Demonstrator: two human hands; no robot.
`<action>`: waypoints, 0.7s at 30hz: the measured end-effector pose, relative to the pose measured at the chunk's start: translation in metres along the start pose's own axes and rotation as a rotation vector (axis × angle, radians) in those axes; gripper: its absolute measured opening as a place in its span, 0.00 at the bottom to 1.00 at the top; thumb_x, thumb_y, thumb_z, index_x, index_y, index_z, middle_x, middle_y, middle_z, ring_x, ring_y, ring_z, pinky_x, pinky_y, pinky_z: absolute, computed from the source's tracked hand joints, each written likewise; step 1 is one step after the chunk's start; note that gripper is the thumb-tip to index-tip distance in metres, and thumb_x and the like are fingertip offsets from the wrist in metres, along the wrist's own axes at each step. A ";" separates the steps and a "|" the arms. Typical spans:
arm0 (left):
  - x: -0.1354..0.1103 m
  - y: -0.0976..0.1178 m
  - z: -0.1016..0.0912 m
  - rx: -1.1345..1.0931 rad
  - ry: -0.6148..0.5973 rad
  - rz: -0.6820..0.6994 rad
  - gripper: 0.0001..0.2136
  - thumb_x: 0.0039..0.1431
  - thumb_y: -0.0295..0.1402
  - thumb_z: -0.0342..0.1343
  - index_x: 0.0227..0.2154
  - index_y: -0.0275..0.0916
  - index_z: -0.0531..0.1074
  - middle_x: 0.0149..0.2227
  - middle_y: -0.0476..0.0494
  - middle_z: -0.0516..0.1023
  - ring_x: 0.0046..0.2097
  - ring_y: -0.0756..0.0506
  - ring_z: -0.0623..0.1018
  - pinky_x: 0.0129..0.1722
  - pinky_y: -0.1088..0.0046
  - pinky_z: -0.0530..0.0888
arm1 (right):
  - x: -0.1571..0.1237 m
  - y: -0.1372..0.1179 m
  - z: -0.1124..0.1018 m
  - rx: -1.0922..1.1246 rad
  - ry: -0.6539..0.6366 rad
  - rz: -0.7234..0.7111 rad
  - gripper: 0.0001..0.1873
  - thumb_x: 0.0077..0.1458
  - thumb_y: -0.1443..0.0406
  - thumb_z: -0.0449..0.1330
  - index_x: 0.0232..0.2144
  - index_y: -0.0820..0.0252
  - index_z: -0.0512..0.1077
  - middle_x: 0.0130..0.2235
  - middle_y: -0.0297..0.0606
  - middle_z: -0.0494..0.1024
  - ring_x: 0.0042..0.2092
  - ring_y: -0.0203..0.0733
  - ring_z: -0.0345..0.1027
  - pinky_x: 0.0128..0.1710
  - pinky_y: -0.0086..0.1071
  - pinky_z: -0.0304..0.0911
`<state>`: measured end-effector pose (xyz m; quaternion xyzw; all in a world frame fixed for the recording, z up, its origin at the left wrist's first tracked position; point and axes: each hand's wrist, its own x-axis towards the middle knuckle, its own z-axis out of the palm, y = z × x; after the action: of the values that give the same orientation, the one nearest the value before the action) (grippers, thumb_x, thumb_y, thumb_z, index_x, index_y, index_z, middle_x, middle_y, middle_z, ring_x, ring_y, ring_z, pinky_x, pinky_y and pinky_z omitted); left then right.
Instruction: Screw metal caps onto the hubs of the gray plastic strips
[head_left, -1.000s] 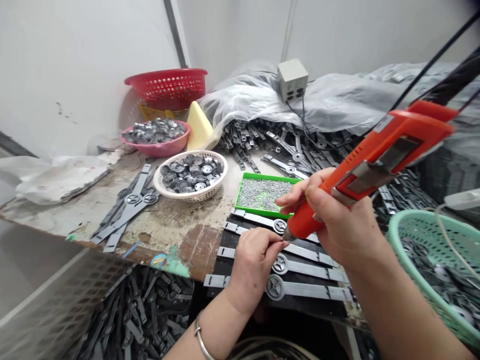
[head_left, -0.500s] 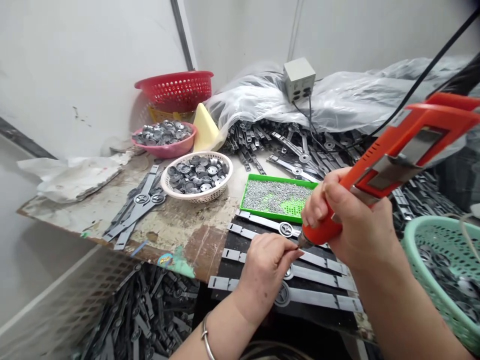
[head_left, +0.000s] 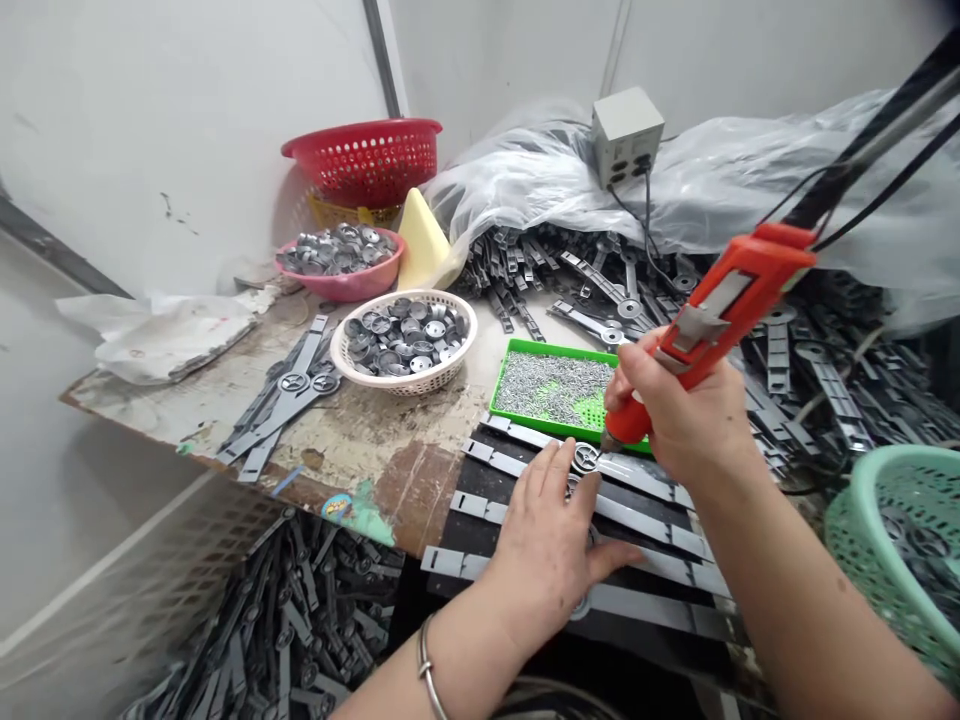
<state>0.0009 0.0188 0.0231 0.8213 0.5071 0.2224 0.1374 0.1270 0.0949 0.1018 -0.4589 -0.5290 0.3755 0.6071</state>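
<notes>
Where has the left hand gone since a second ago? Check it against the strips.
Yes. The left hand was pinched at the driver tip; now it lies open and flat on the strips, lower than the tip, near the green tray.

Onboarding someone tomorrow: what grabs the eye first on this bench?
The orange electric screwdriver in the right hand, tip down on a grey strip that the left hand presses flat. Behind it sits a green tray of screws, and a red basket stands against the back wall.
</notes>
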 end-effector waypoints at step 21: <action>-0.003 -0.009 0.009 0.034 -0.153 0.058 0.38 0.57 0.61 0.40 0.62 0.40 0.55 0.66 0.36 0.48 0.67 0.34 0.43 0.63 0.49 0.47 | 0.003 0.023 0.006 -0.090 0.000 -0.026 0.16 0.46 0.55 0.65 0.28 0.56 0.63 0.19 0.27 0.68 0.18 0.33 0.61 0.16 0.29 0.58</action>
<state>-0.0030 0.0203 0.0103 0.8524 0.4747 0.1545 0.1554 0.1221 0.1057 0.0812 -0.4786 -0.5515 0.3434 0.5907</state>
